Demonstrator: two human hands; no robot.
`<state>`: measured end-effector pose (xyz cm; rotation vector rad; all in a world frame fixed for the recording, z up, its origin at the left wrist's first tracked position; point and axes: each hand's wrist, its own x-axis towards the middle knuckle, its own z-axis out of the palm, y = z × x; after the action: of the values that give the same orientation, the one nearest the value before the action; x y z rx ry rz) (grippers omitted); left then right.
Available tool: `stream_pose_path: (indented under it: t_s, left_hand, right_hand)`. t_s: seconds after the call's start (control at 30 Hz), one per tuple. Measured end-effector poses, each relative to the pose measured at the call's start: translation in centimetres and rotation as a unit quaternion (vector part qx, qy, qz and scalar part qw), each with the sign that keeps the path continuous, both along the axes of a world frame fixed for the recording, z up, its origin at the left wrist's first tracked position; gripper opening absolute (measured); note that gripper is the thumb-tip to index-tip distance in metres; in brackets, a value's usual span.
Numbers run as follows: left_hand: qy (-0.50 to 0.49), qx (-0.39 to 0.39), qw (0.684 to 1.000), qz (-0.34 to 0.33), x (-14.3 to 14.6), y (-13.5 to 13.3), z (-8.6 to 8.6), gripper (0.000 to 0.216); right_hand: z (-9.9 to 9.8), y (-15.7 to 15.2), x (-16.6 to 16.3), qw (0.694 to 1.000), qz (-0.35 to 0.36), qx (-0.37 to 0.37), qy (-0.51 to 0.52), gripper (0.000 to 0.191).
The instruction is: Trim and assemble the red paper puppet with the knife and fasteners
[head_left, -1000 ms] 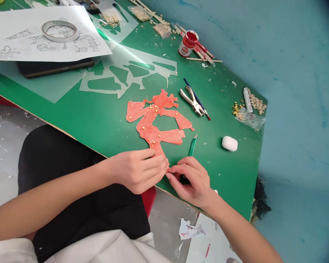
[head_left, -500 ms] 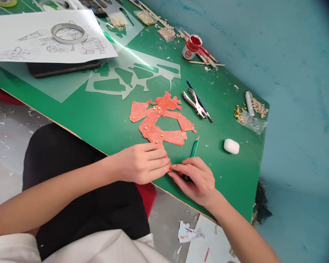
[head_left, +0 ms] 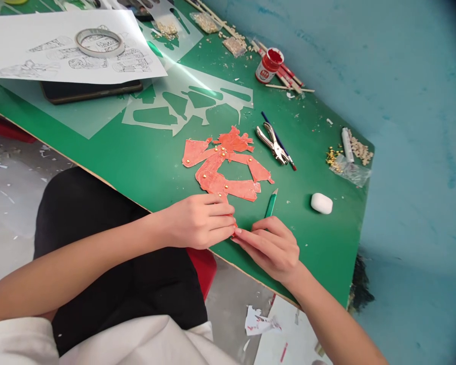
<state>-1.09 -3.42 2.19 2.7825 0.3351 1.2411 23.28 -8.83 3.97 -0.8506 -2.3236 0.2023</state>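
A flat red jointed puppet figure [head_left: 214, 170], its pieces linked by small gold fasteners, lies on the green table [head_left: 152, 167]. My left hand [head_left: 203, 223] is closed over the lower leg of the figure, hiding most of that part. From the right, the thumb and forefinger of my right hand [head_left: 269, 248] pinch the tip of the same leg by the table's front edge. A green pencil [head_left: 272, 203] lies partly behind my right hand, its point facing away from me.
Silver hole-punch pliers [head_left: 272, 143] and a thin brush [head_left: 279, 141] lie beyond the figure. Further off are an open red paint jar [head_left: 269, 66], a cut-out plastic sheet [head_left: 190, 104], and a tape roll [head_left: 99, 42] on printed paper. A white case [head_left: 321, 203] sits at right, near the blue wall.
The whole view has shifted slightly. Both hands keep their places at the figure's leg, with only small finger movement in the right hand.
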Motion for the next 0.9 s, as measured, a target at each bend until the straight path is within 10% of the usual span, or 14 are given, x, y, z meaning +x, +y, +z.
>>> stream_pose_path:
  t_s: [0.9]
  left_hand:
    - [0.004,0.038,0.999,0.019,0.18,-0.22,0.17,0.014]
  right_hand:
    - [-0.03,0.11,-0.52,0.999,-0.011,-0.043,0.025,0.02]
